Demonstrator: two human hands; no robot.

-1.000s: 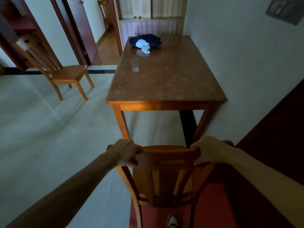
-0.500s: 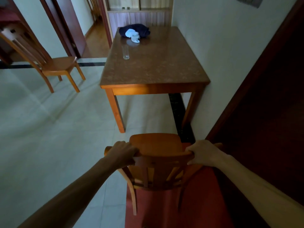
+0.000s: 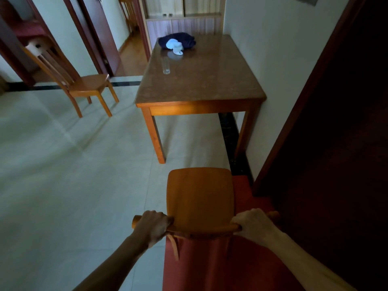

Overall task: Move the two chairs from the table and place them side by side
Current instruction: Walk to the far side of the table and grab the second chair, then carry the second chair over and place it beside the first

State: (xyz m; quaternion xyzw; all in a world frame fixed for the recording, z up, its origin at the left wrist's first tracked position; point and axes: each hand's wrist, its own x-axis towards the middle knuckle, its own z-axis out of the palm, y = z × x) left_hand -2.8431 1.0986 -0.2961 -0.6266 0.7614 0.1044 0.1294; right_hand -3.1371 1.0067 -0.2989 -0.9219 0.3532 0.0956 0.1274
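A wooden chair (image 3: pixel 200 196) stands directly in front of me, its seat facing the table and partly over a red floor mat. My left hand (image 3: pixel 153 226) grips the left end of its top rail and my right hand (image 3: pixel 252 224) grips the right end. A gap of bare floor separates this chair from the brown-topped wooden table (image 3: pixel 210 87), which stands against the right wall. A second wooden chair (image 3: pixel 86 85) stands on the tiles to the left of the table, its slatted back toward the far left.
On the table are a drinking glass (image 3: pixel 166 66) and a dark blue cloth with a white one (image 3: pixel 176 43) on it. A dark door (image 3: pixel 336 122) fills the right side. An open doorway (image 3: pixel 126 34) and a cabinet lie behind the table. Pale tiled floor spreads to the left.
The chair in my hands has come back away from the table, and more of its seat shows now. The table looks farther off. Both hands keep their hold on the top rail.
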